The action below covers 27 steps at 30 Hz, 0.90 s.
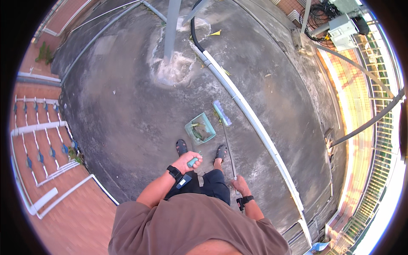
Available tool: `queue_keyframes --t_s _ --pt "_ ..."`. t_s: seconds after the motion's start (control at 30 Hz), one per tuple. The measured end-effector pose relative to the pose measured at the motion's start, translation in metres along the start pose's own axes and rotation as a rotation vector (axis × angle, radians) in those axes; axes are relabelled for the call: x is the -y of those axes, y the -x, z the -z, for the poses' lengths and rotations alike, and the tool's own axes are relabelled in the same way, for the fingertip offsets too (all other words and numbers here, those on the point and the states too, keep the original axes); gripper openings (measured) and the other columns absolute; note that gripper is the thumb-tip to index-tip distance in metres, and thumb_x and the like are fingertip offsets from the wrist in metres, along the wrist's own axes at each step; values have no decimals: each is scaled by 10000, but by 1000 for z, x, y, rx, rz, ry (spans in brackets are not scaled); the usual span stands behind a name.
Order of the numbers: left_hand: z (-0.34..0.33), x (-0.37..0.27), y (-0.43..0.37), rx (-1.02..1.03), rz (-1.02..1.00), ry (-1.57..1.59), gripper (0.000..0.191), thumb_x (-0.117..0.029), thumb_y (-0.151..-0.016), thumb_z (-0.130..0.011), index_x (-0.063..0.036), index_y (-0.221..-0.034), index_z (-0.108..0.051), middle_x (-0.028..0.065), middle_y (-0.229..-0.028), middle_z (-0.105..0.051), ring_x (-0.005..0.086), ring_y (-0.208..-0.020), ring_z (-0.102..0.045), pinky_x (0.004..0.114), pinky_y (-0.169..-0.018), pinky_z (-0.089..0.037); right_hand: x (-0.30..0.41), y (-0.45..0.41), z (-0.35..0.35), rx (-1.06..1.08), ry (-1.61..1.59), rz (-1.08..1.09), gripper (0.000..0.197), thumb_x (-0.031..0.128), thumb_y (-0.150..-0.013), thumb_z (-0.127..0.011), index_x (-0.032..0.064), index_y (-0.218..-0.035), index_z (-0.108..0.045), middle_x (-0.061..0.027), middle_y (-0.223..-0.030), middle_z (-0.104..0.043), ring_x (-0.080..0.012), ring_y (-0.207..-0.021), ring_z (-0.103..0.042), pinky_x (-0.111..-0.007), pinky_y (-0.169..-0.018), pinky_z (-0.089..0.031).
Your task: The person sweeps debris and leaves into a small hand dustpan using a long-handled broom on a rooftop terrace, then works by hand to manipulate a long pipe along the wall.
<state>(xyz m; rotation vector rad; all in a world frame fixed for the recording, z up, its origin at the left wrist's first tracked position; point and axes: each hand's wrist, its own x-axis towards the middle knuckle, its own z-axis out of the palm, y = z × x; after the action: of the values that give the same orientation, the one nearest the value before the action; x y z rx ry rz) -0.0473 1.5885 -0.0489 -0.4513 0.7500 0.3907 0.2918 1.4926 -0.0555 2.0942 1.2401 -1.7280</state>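
Note:
My left hand (190, 161) is closed around the green handle of a long-handled dustpan (208, 139), whose translucent green pan rests on the concrete in front of my feet. Leaves and dirt (198, 130) lie inside the pan. My right hand (241, 185) grips the grey stick of a broom (228, 146). The broom's head (222, 113), with pale purple bristles, is on the floor just right of the pan, with some leaf bits along its left side. Most of the dustpan's stick is hidden behind my left hand.
White and grey pipes (251, 119) cross the floor on the right. A grey metal post (172, 32) rises from a rough cement base ahead. Water meters and pipes (40, 127) line the tiled wall at left. A yellow leaf (215, 32) lies near the post; railings stand far right.

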Motion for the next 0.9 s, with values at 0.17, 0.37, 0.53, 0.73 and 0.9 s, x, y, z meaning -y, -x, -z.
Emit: queue_keyframes --t_s 0.17,0.37,0.53,0.73,0.9 --pt "-13 14 -10 -43 -43 42 92 -22 -794 -554 -7 -759 -471 44 -661 -482 90 -481 -460 190 -353 -365 -9 -29 47 -193 437 144 365 268 -786 -596 -63 -922 -522 -289 -789 -623 -425 -779 -628 -478 -719 -491" --pt "-21 32 -33 -39 -59 40 85 -12 -802 -560 0 -795 -476 37 -662 -480 81 -471 -452 184 -341 -347 32 -117 100 -174 637 116 326 218 -834 -518 -53 -1009 -479 -306 -907 -621 -455 -893 -606 -505 -796 -485" --pt "-22 44 -44 -39 -82 -17 116 -65 -821 -560 -30 -742 -483 22 -642 -486 77 -476 -447 194 -358 -349 -17 -107 123 -125 727 117 272 140 -834 -495 -57 -1020 -476 -299 -910 -629 -441 -888 -623 -509 -790 -498" --pt "-35 38 -47 -63 -73 30 109 -57 -827 -551 -16 -758 -477 24 -675 -490 68 -475 -450 177 -353 -357 -104 -40 129 -123 779 60 285 180 -819 -530 -55 -979 -506 -298 -888 -628 -442 -851 -625 -502 -773 -504" --pt "-35 27 -50 -60 -30 14 137 -81 -859 -519 -17 -757 -454 21 -672 -469 57 -470 -452 162 -328 -341 -116 -7 126 -184 560 187 345 244 -799 -582 -75 -909 -510 -268 -788 -625 -391 -734 -639 -486 -681 -493"
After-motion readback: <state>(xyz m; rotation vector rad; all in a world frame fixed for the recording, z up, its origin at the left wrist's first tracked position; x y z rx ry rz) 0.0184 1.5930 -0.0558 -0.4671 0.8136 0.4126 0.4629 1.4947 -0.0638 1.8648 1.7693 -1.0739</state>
